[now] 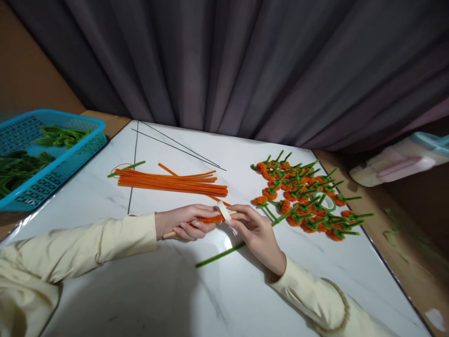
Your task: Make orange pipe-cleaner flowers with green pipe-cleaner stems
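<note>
My left hand point(189, 223) is closed round a wooden stick point(170, 235) wrapped with an orange pipe cleaner point(211, 219). At the stick's right end, the fingers of my right hand point(253, 230) are pinched on the stick tip and a white strip point(223, 210). A long green pipe cleaner point(220, 255) passes beneath my right hand on the white tabletop point(147, 290). Just beyond my left hand lies a bundle of orange pipe cleaners point(171, 181).
Several small orange pumpkins with green stems point(301, 192) lie at the right, with a tape roll point(324, 201) among them. Thin dark wires point(178, 149) lie at the back. A blue basket point(80, 152) holds green pieces at the left; a bottle point(396, 161) is far right.
</note>
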{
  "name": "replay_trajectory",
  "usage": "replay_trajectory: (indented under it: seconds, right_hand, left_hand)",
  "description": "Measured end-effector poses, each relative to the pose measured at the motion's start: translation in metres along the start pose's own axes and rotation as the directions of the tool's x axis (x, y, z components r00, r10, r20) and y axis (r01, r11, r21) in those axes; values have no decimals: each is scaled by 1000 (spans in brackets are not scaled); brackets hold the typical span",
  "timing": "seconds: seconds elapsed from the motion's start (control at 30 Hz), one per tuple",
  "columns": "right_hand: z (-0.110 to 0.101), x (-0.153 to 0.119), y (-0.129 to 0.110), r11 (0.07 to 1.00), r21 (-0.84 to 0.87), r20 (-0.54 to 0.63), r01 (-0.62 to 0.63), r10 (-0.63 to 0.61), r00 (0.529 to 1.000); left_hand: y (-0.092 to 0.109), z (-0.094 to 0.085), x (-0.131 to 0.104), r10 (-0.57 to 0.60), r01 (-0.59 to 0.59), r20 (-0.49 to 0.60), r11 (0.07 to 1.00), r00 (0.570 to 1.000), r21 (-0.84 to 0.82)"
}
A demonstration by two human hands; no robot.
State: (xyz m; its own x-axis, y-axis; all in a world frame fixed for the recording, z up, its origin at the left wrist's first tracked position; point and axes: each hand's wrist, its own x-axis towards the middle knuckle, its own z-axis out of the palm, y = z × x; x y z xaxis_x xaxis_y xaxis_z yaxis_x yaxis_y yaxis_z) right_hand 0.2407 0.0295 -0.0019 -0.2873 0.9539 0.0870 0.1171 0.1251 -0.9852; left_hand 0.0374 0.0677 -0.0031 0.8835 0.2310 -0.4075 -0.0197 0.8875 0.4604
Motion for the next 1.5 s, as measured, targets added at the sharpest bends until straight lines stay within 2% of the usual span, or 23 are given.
replay_trajectory:
  seconds: [0.1, 0.27, 0.53, 0.67, 0.83, 0.93, 1.03, 1.2, 1.27, 1.33, 1.4, 1.5]
  right_hand:
    - [1, 1, 0, 999, -32, 13, 11, -11, 1000]
    - [1, 2, 2, 997, -79, 10, 10, -9, 1000]
    - [3, 3, 1, 994, -109, 51, 9, -4, 999]
    - [4, 5, 0, 993, -118, 30, 8, -5, 1000]
    - [2, 4, 1, 988, -151, 16, -21, 23, 1000]
    - [-1, 4, 1, 991, -136, 41, 4, 2, 999]
    - [-6, 5, -3, 990, -134, 78, 43, -33, 996]
    - [-21, 6, -16, 927, -332, 120, 176, -144, 982]
    - [-31, 4, -21, 887, -403, 118, 227, -195, 974]
    - [-41, -1, -25, 857, -450, 97, 250, -232, 968]
    - [-51, -7, -26, 839, -491, 49, 234, -242, 969]
    - [-60, -18, -26, 834, -531, -41, 148, -200, 979]
  left_hand:
    - [0, -1, 0, -7, 7, 25, 1000, 1000, -4]
    - [1, 0, 1, 23, -23, 7, 1000, 1000, 20]
    - [-1, 3, 1, 16, -8, -69, 993, 997, 114]
    - [-3, 9, 0, 48, -24, -131, 983, 990, 180]
    - [-5, 14, 2, 44, -8, -157, 975, 987, 222]
    - [-6, 14, 3, 48, -16, -133, 973, 990, 232]
    - [-5, 11, 4, 32, -19, -60, 978, 998, 207]
    - [3, 4, 3, -52, 33, 83, 976, 995, 214]
    - [8, 2, -1, -84, 56, 98, 966, 992, 254]
    - [14, 1, -7, -92, 65, 68, 942, 993, 329]
    - [18, 2, -13, -41, 36, 2, 898, 999, 438]
    - [23, 6, -21, 161, -106, -50, 822, 986, 559]
